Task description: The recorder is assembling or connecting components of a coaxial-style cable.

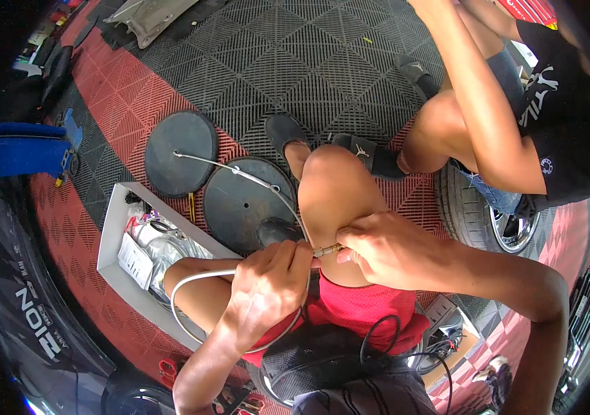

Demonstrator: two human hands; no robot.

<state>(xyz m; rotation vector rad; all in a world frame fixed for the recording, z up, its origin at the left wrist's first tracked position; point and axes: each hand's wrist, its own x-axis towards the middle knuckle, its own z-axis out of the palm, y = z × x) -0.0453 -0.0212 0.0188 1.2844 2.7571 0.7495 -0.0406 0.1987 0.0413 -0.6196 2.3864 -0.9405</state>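
Observation:
Over my bare knees, my left hand (267,282) is closed round a thin light-grey cable (282,197) near its metal end. My right hand (395,250) pinches a small brass-coloured metal fitting (327,250) between thumb and fingers, just right of the left fingertips. The fitting bridges the short gap between both hands. From my left hand the cable loops under the wrist, and another stretch runs up and away to two black round discs (245,220) on the floor. How the fitting joins the cable is hidden by my fingers.
To the left stands a long white box (118,221) holding plastic-wrapped parts. Another person (481,117) sits close on the right beside a wheel with a tyre (471,211). Red and black grid tiles (295,55) cover the floor. An open carton (457,353) lies behind my right side.

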